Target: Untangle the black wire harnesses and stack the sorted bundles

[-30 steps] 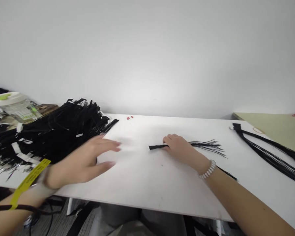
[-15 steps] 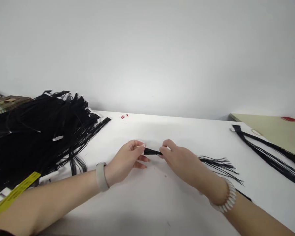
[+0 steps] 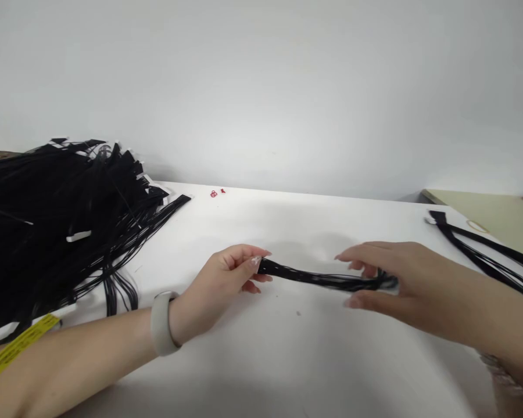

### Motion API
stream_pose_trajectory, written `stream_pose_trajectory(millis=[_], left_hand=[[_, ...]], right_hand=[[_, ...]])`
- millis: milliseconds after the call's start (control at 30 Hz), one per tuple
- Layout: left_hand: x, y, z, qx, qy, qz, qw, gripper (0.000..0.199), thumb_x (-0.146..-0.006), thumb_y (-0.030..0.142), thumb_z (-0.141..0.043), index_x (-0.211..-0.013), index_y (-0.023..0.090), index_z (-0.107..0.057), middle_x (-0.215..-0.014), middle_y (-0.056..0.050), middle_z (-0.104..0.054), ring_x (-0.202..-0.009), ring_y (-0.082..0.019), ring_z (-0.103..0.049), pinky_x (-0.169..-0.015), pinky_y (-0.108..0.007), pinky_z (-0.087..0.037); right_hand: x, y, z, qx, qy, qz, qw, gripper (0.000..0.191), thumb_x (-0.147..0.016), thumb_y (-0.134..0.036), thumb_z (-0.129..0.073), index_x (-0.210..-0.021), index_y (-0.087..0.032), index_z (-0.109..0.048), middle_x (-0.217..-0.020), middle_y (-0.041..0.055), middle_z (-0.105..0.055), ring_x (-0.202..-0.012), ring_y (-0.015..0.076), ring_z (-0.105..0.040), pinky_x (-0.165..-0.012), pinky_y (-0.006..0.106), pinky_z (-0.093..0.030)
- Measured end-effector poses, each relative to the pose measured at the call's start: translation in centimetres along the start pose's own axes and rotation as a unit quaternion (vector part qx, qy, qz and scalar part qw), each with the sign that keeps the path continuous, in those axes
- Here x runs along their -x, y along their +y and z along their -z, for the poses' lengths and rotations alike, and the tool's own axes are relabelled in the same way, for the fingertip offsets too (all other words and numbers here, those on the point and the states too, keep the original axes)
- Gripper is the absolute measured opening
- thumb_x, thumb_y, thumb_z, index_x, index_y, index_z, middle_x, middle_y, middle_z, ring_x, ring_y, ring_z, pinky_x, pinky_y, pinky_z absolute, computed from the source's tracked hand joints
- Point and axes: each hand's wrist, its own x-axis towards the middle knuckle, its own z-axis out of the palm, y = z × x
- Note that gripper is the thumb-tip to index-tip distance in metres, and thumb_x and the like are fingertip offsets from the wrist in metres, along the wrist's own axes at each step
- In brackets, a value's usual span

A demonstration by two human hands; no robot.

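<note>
Black strands (image 3: 303, 276) stretch crosswise, one end pinched in the left hand (image 3: 213, 285), the other reaching the open right hand (image 3: 418, 284).

yellow strip (image 3: 20, 350), lines of dark print, illegible

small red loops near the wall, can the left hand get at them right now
Probably, if it lets go first: the left hand is pinching the black bundle, but nothing seems to block its way to the red loops.
</note>
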Motion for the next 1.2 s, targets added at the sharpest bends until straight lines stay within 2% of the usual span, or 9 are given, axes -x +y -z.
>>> stream_pose_trajectory(millis=[133,167,267,333,600,733,867,1067,1200], left_hand=[[0.4,0.3,-0.6,-0.062,-0.01,-0.027,0.998,0.024,-0.078,0.033,-0.053,-0.094,0.017,-0.06,-0.072,-0.002,-0.061,-0.063,-0.01,-0.056,-0.055,-0.021,-0.044],[0.5,0.3,-0.7,-0.069,-0.013,-0.029,0.997,0.022,-0.078,0.033,-0.053,-0.091,0.016,-0.06,-0.068,-0.001,-0.06,-0.058,-0.009,-0.054,-0.053,-0.02,-0.043],[0.8,0.4,-0.8,-0.084,-0.018,-0.03,0.996,0.021,-0.078,0.035,-0.052,-0.075,0.015,-0.055,-0.06,0.001,-0.059,-0.051,-0.007,-0.049,-0.051,-0.019,-0.042],[1.0,0.3,-0.8,-0.089,-0.022,-0.025,0.996,0.023,-0.078,0.036,-0.053,-0.071,0.015,-0.052,-0.059,0.001,-0.059,-0.05,-0.006,-0.048,-0.051,-0.019,-0.042],[0.8,0.0,-0.4,-0.084,-0.032,-0.019,0.996,0.025,-0.077,0.038,-0.053,-0.069,0.015,-0.05,-0.056,0.003,-0.058,-0.05,-0.006,-0.05,-0.051,-0.018,-0.042],[0.8,0.2,-0.5,-0.096,-0.041,-0.009,0.994,0.023,-0.078,0.037,-0.053,-0.07,0.015,-0.05,-0.054,0.002,-0.058,-0.05,-0.007,-0.05,-0.051,-0.018,-0.043],[0.9,0.3,-0.7,-0.125,-0.04,-0.005,0.991,0.022,-0.077,0.035,-0.054,-0.07,0.015,-0.051,-0.054,0.002,-0.058,-0.05,-0.007,-0.05,-0.051,-0.018,-0.043],[1.0,0.4,-0.7,-0.131,-0.044,0.0,0.99,0.022,-0.077,0.035,-0.053,-0.07,0.014,-0.051,-0.053,0.001,-0.058,-0.049,-0.007,-0.051,-0.05,-0.018,-0.043],[1.0,0.4,-0.6,-0.138,-0.043,0.004,0.989,0.023,-0.078,0.036,-0.052,-0.071,0.014,-0.051,-0.054,0.001,-0.057,-0.05,-0.007,-0.052,-0.052,-0.019,-0.044]], right_hand=[[-0.7,-4.6,-1.5,-0.144,0.037,0.013,0.989,0.024,-0.085,-0.036,-0.042,-0.101,-0.026,-0.056,-0.098,0.0023,-0.058,-0.085,0.0139,-0.054,-0.071,0.026,-0.042],[-1.0,-5.4,-2.1,-0.176,0.028,0.022,0.984,0.023,-0.086,-0.032,-0.039,-0.099,-0.025,-0.056,-0.096,0.0018,-0.059,-0.084,0.0128,-0.053,-0.072,0.025,-0.042],[-1.8,-6.9,-3.5,-0.244,-0.017,0.032,0.969,0.024,-0.088,-0.026,-0.035,-0.083,-0.021,-0.058,-0.075,-0.0006,-0.058,-0.065,0.0086,-0.05,-0.059,0.021,-0.038],[-2.0,-7.2,-4.2,-0.263,-0.019,0.019,0.964,0.025,-0.087,-0.025,-0.035,-0.076,-0.02,-0.056,-0.066,-0.0021,-0.055,-0.057,0.007,-0.045,-0.053,0.019,-0.034],[-1.8,-7.7,-4.8,-0.168,0.02,0.016,0.985,0.021,-0.083,-0.016,-0.035,-0.068,-0.016,-0.049,-0.061,-0.0011,-0.051,-0.054,0.007,-0.039,-0.053,0.021,-0.027],[-1.8,-7.8,-5.0,-0.196,0.022,0.023,0.98,0.024,-0.084,-0.016,-0.035,-0.06,-0.014,-0.041,-0.052,-0.0032,-0.042,-0.049,0.0054,-0.031,-0.049,0.019,-0.024],[-1.9,-7.7,-5.0,-0.193,0.028,0.025,0.981,0.024,-0.084,-0.016,-0.035,-0.061,-0.014,-0.042,-0.054,-0.0034,-0.044,-0.049,0.0048,-0.032,-0.049,0.019,-0.024],[-2.0,-7.3,-5.0,-0.152,-0.008,0.045,0.987,0.027,-0.088,-0.023,-0.033,-0.066,-0.015,-0.046,-0.056,-0.0029,-0.047,-0.05,0.005,-0.035,-0.05,0.019,-0.025],[-2.1,-7.2,-5.4,-0.115,0.015,0.063,0.991,0.025,-0.087,-0.02,-0.033,-0.065,-0.015,-0.045,-0.056,-0.0024,-0.046,-0.05,0.0051,-0.034,-0.05,0.02,-0.024]])
